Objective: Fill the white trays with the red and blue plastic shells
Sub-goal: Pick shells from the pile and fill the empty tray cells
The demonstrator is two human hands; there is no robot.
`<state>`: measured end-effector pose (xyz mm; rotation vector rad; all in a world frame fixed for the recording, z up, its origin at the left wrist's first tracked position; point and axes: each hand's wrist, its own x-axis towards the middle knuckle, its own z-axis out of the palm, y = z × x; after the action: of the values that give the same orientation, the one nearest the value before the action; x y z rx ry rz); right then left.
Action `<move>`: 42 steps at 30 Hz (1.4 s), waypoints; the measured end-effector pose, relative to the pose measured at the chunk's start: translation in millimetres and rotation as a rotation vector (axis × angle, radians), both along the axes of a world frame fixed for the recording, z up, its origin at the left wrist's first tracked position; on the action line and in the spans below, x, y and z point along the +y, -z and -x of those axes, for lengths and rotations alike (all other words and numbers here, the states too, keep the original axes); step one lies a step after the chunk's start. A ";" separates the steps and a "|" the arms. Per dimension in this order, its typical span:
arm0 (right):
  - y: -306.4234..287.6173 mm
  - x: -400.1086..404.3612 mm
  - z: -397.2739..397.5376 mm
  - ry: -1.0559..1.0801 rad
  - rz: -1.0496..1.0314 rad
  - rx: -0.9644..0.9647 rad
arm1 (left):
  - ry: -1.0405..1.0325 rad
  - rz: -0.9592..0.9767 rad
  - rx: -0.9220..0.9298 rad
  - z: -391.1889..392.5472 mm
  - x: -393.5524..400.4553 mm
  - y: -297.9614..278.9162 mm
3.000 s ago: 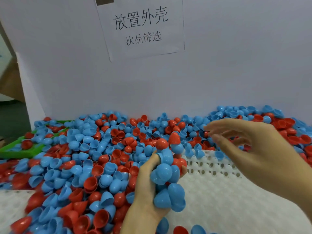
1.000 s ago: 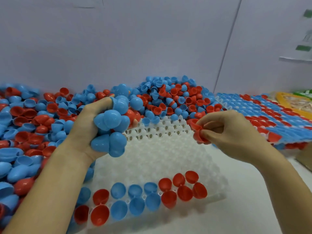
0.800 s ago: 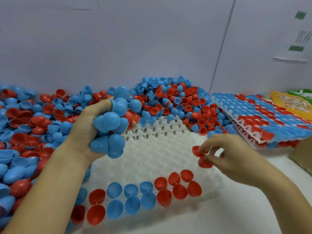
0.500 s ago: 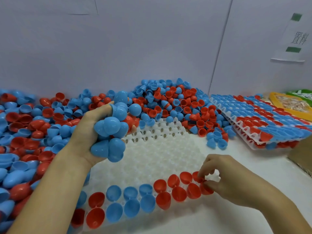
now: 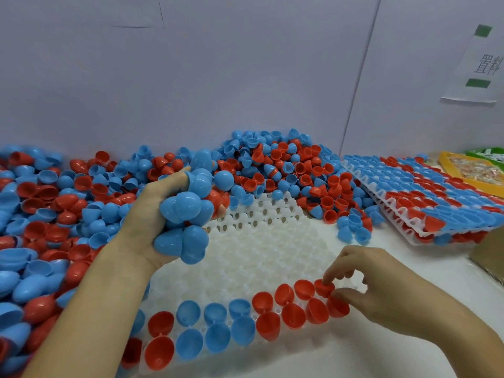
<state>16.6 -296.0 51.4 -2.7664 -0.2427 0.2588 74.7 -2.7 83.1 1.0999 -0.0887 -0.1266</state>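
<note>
R grip [image 5: 362, 290] pinches red shell [image 5: 324, 288] | L grip [image 5: 152, 225] holds blue shells [image 5: 188, 216]

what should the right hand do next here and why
Probably let go of the red shell and reach for another. The right hand pinches it at the right end of the white tray's second row; most pockets behind are bare, and the left hand grips blue shells.

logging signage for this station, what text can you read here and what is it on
"置料" on the paper sheet taped to the wall at upper right, cut off by the frame edge.
Print on the yellow packet and green packet at far right: too small and blurred to read.
No text on the shells or trays.
</note>
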 end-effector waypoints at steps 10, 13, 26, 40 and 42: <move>-4.9 22.7 0.0 -0.067 -0.070 0.014 | -0.004 -0.005 0.051 -4.6 3.5 3.4; -4.1 28.1 -1.0 -0.098 -0.084 -0.034 | 0.009 -0.001 0.052 -5.0 3.9 3.1; 1.9 38.8 -2.8 -0.156 -0.009 -0.035 | -0.009 0.001 0.051 -5.2 5.2 3.1; 3.5 53.2 1.1 -0.218 0.162 -0.115 | 0.020 -0.006 0.043 -7.2 7.2 5.3; 1.1 53.4 0.9 -0.218 0.152 -0.117 | 0.018 0.001 0.045 -6.9 7.0 5.0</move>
<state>15.7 -242.6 50.4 -2.9097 -0.5793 0.1752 81.6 4.3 78.1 1.0946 -0.0579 -0.1670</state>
